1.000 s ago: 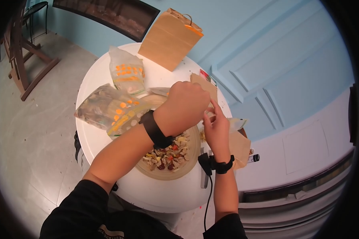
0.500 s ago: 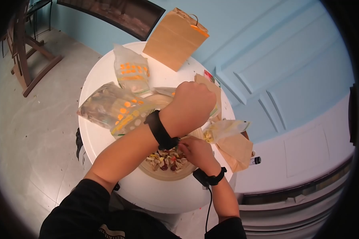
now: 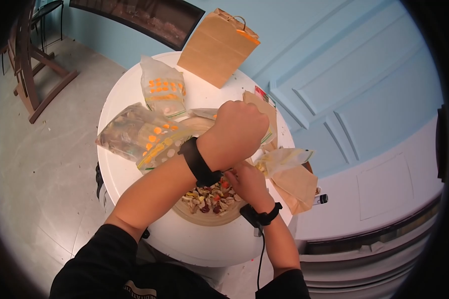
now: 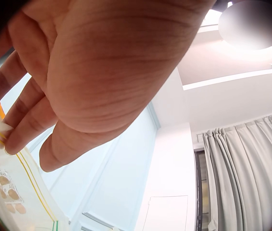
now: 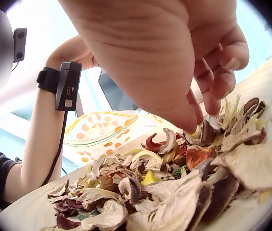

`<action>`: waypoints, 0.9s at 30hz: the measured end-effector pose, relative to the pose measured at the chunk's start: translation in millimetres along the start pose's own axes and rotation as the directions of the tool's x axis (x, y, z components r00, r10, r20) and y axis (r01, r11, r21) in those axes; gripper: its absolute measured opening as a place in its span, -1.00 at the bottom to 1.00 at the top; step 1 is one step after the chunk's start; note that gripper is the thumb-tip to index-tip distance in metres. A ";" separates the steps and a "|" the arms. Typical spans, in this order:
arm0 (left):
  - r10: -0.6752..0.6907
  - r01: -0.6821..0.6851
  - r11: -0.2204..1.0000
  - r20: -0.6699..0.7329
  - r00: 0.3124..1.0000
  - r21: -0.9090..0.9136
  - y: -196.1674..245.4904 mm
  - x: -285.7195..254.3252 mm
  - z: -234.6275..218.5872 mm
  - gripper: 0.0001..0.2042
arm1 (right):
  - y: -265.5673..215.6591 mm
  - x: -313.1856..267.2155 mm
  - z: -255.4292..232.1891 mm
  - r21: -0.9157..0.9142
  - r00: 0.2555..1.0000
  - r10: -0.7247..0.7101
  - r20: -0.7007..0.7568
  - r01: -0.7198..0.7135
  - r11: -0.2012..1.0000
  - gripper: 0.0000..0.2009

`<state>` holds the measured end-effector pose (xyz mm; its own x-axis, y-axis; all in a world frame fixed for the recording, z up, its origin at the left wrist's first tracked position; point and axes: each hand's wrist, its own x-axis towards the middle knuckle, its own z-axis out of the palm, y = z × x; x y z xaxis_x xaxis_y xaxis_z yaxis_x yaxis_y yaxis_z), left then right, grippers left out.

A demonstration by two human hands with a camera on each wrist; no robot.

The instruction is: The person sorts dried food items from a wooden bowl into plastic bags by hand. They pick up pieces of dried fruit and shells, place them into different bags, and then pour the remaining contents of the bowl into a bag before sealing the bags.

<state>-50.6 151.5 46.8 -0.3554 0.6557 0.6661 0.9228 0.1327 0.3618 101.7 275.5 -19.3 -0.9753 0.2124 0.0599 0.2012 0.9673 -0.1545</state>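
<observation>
My left hand [image 3: 240, 130] is raised over the bowl, back of the hand up. In the left wrist view its fingertips pinch the top edge of a clear zip bag [image 4: 27, 183] with yellow lines and tan dots; the left forearm and hand hide much of the bowl in the head view. Below it my right hand [image 3: 249, 184] reaches into a wide pale bowl [image 3: 204, 218] of mixed dried vegetable chips [image 5: 169, 187]. Thumb and bent fingers are at the pile, close to a dark curled piece; I cannot tell whether they grip one.
Two orange-dotted zip bags, one lying [image 3: 129, 130] and one behind it [image 3: 160, 89], are on the round white table [image 3: 184, 244]. A brown paper bag [image 3: 217, 50] stands at the back. On the right are another clear bag [image 3: 284, 160] and brown paper [image 3: 297, 189].
My right hand has come down from beside the left hand into the bowl, then shifted slightly forward. The left hand has stayed raised in nearly the same place.
</observation>
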 end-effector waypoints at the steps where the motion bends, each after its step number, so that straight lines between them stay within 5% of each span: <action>1: -0.002 0.002 1.000 0.007 1.000 0.002 0.0 0.4 -0.7 -0.91 | -1.5 0.8 0.3 0.010 1.000 -0.001 -0.014 0.001 1.000 -0.86; 14: 0.007 -0.007 1.000 0.002 1.000 -0.010 -0.4 0.1 -0.3 -0.91 | 10.9 5.7 13.0 0.012 0.999 -0.017 0.043 0.016 1.000 -0.85; 27: 0.019 -0.020 1.000 -0.015 1.000 -0.008 -1.2 -1.0 0.9 -0.92 | 10.8 -9.8 -5.8 0.317 0.972 0.231 -0.052 -0.204 0.926 -0.82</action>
<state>-51.1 151.4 45.1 -0.3397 0.6469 0.6827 0.9283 0.1141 0.3538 113.9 284.6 -15.8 -0.8964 0.4370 0.0734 0.3561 0.8089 -0.4678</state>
